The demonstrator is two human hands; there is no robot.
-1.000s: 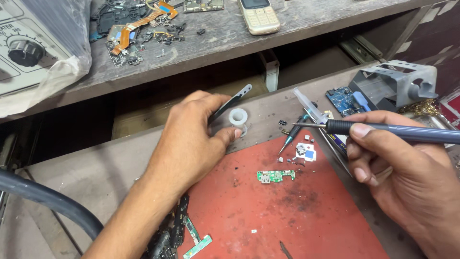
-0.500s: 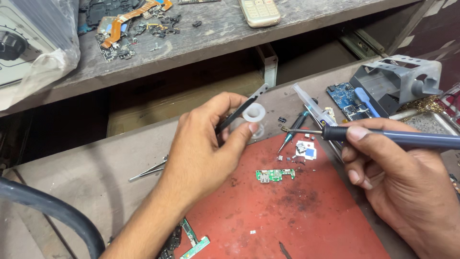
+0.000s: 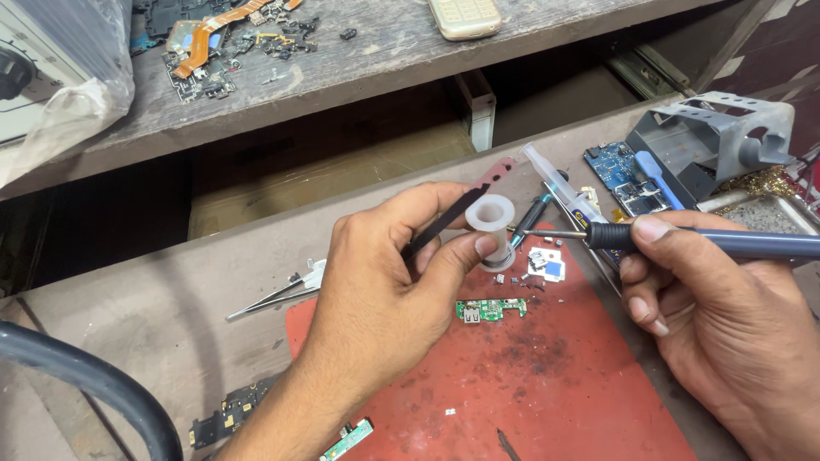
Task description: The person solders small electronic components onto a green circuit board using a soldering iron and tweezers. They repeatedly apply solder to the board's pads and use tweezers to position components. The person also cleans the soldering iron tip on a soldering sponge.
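White plastic spool pinched with black tweezers in left hand | soldering iron gripped by right hand | tip best kept steady near spool, above red mat.

Worn wood, matt rubber, milky plastic and dull metal on a repair bench.

The bench is rough, scuffed grey-brown wood; near its front edge lies a matt red mat, rubbery, smudged with dark soot. The left hand pinches a translucent, frosted plastic spool and a thin matt black tool. The right hand holds an iron with a smooth, matt blue-grey grip and a bare metal tip. Tweezers by the mat's left edge are shiny steel. The green board looks glossy. At the right edge, the stand is dull grey painted metal.
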